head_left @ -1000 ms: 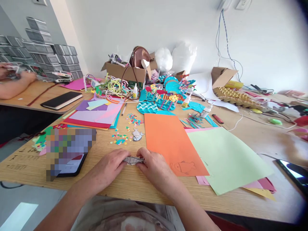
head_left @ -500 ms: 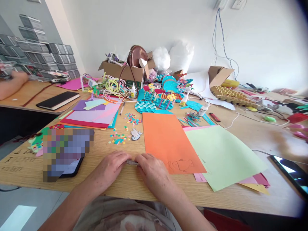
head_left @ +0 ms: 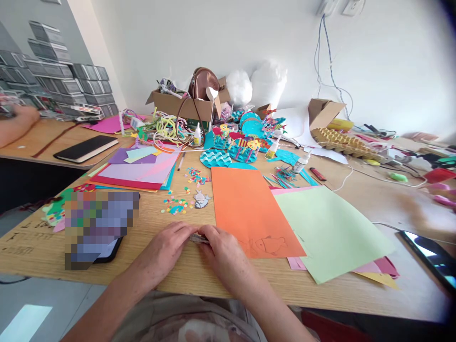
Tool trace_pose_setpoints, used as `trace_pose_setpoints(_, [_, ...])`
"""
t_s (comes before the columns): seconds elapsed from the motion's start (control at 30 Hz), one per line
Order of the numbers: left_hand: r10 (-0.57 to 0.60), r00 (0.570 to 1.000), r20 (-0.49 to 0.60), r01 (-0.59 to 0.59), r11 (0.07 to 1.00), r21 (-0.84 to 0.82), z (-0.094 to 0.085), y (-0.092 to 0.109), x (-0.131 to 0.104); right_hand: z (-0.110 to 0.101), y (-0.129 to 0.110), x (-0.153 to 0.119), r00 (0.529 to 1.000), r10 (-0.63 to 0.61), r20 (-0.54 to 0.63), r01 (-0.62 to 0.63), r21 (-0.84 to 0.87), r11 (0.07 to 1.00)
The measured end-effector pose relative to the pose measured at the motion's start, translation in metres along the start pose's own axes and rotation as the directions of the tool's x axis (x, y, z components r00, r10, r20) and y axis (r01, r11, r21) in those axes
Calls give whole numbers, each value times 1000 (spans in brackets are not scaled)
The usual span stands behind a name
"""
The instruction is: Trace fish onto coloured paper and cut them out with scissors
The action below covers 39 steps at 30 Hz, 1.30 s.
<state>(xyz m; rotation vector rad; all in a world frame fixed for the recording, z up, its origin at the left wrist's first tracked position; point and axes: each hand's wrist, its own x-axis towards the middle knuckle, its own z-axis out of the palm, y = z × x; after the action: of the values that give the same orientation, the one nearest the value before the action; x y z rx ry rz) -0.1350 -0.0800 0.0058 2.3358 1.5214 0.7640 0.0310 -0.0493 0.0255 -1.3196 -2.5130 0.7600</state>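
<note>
My left hand point(head_left: 174, 244) and my right hand point(head_left: 223, 247) meet low over the table near its front edge, fingers closed on a small greyish piece point(head_left: 198, 238). Most of that piece is hidden by the fingers, so its kind does not show. Just beyond them lies a grey paper fish cutout point(head_left: 202, 199), beside scattered colored paper dots point(head_left: 177, 205). To the right of my hands is an orange paper sheet point(head_left: 245, 204) with a fish drawn in its lower corner.
Left stands a phone point(head_left: 110, 249) with a blurred screen, behind it stacked colored papers point(head_left: 138, 172). A light green sheet point(head_left: 335, 228) covers other papers at right. Farther back are glue bottles point(head_left: 302, 163), blue wave crafts point(head_left: 215, 158) and a cardboard box point(head_left: 199, 108). Another person's hand point(head_left: 26, 116) shows far left.
My fingers have shifted slightly around the small greyish piece, the two hands drawing a little closer together. A blurred hand at the far right has also moved.
</note>
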Motion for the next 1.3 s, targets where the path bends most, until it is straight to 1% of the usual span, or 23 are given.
trace_pose_setpoints(0.1, [-13,1000,-1,13,1000,-12,1,1,0,4,0,0,1000,-6,-8,6,-65,998])
trace_pose_setpoints(0.2, [12,1000,24,-12,1000,-4,4,0,0,-1,2,-3,993,-117,33,120,-121,985])
trace_pose_setpoints(0.27, [16,998,52,-16,1000,-4,5,0,0,-16,4,-6,979,-180,91,191,-143,971])
trace_pose_setpoints(0.3, [8,998,57,-8,1000,-3,5,0,0,-25,6,-6,974,-190,124,209,-164,964])
trace_pose_setpoints(0.37, [-15,998,65,15,1000,-1,4,0,1,-47,9,-1,984,-140,106,164,-265,950])
trace_pose_setpoints(0.4, [-24,997,70,24,1000,-1,3,0,1,-58,11,4,982,-154,112,181,-305,935])
trace_pose_setpoints(0.47, [-27,996,79,27,1000,-4,3,1,2,-74,16,22,963,-226,144,261,-314,913])
trace_pose_setpoints(0.53, [-17,996,84,18,1000,-9,5,1,3,-81,19,46,946,-274,173,316,-303,899])
trace_pose_setpoints(0.6, [-10,997,75,11,1000,-11,7,3,4,-79,22,73,932,-304,195,356,-348,867])
trace_pose_setpoints(0.67, [-11,997,80,11,1000,-3,9,5,5,-72,24,97,911,-337,236,407,-389,826])
trace_pose_setpoints(0.73, [-10,995,97,9,1000,15,11,6,6,-63,26,115,896,-357,264,438,-400,805])
trace_pose_setpoints(0.8, [-7,994,111,4,999,36,13,7,6,-56,27,128,881,-369,297,466,-412,783])
trace_pose_setpoints(0.9, [20,995,97,-25,999,48,16,5,4,-52,28,139,868,-367,334,488,-438,755])
trace_pose_setpoints(1.07, [102,995,17,-102,994,50,24,1,2,-54,25,149,852,-349,390,509,-460,728])
trace_pose_setpoints(1.2, [120,993,-17,-119,991,58,25,1,1,-57,21,150,864,-342,370,492,-469,734])
trace_pose_setpoints(1.3, [115,993,-18,-114,992,56,23,3,1,-61,21,148,883,-313,350,453,-461,764])
